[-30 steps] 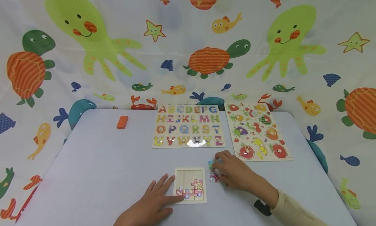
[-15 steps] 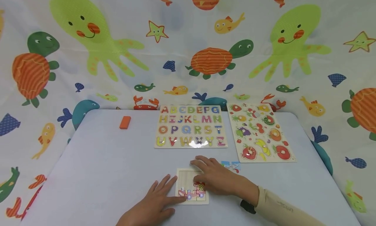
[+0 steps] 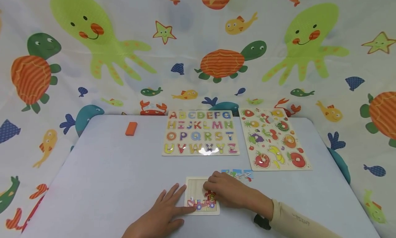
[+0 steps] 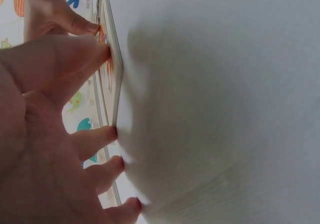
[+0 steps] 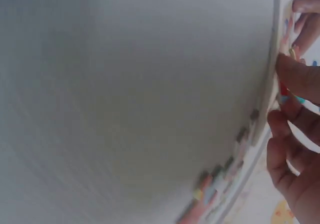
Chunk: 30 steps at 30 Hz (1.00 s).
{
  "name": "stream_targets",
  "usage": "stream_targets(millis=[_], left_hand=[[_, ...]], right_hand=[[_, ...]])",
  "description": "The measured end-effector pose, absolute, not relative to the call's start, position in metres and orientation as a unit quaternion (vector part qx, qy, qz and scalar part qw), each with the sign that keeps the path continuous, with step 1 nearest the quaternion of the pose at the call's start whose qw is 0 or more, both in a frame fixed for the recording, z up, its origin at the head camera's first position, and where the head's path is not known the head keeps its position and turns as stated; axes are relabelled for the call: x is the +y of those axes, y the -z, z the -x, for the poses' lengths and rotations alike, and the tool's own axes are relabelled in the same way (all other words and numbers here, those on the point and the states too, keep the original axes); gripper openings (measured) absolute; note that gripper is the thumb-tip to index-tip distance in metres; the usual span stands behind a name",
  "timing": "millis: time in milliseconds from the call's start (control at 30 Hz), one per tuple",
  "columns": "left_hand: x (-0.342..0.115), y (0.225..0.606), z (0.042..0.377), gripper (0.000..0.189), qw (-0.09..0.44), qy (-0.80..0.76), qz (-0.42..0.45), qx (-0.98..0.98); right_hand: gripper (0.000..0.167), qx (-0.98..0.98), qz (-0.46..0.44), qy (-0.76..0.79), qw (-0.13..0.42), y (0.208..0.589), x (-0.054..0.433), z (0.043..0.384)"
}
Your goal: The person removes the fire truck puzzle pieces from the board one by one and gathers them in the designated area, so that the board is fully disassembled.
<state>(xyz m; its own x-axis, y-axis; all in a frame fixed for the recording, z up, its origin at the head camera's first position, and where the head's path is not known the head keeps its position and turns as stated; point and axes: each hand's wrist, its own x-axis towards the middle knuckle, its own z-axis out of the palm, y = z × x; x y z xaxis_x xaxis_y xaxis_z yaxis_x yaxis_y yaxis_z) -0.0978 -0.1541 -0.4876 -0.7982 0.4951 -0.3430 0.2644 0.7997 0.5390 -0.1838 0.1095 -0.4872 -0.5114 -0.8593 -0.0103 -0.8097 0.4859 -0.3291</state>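
A small wooden jigsaw tray (image 3: 195, 178) lies near the front of the table, with several joined pink vehicle pieces (image 3: 199, 206) along its bottom and right side. My left hand (image 3: 164, 210) is spread at its left edge, thumb over the lower pieces and fingertips at the rim. Over the tray's right side, my right hand (image 3: 229, 190) pinches a red jigsaw piece (image 5: 284, 89) between thumb and index finger. That hand covers part of the tray in the head view. Behind it lie several loose blue jigsaw pieces (image 3: 237, 172).
An alphabet puzzle board (image 3: 201, 142) and a fruit puzzle board (image 3: 263, 147) lie at the back of the white table. An orange block (image 3: 131, 128) sits at the back left. A sea-animal curtain (image 3: 123, 11) hangs behind.
My right hand has moved left from the loose pieces to the tray's right side, bringing a red jigsaw piece; its fingers have since drawn in. My left hand stays at the tray.
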Motion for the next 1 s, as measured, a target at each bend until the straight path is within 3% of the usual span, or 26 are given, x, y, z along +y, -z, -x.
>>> stream_targets(millis=[233,400,733,833,1000], left_hand=[[-0.154,0.488,0.094,0.047,0.246,-0.244,-0.201,0.916],[-0.153,0.488,0.093,0.047,0.242,-0.241,-0.200,0.918],[-0.157,0.487,0.094,0.048,0.225,-0.237,-0.208,0.922],[-0.158,0.486,0.094,0.048,0.222,-0.240,-0.216,0.920],[-0.157,0.486,0.094,0.048,0.217,-0.244,-0.224,0.918]], right_hand=[[0.015,0.847,0.431,0.282,0.130,0.489,0.117,0.177],[0.015,0.833,0.393,0.354,0.162,0.475,0.148,0.188],[0.019,0.867,0.338,0.270,0.247,0.464,0.222,0.210],[0.020,0.869,0.352,0.245,0.246,0.469,0.225,0.211],[0.018,0.889,0.371,0.187,0.193,0.473,0.224,0.209]])
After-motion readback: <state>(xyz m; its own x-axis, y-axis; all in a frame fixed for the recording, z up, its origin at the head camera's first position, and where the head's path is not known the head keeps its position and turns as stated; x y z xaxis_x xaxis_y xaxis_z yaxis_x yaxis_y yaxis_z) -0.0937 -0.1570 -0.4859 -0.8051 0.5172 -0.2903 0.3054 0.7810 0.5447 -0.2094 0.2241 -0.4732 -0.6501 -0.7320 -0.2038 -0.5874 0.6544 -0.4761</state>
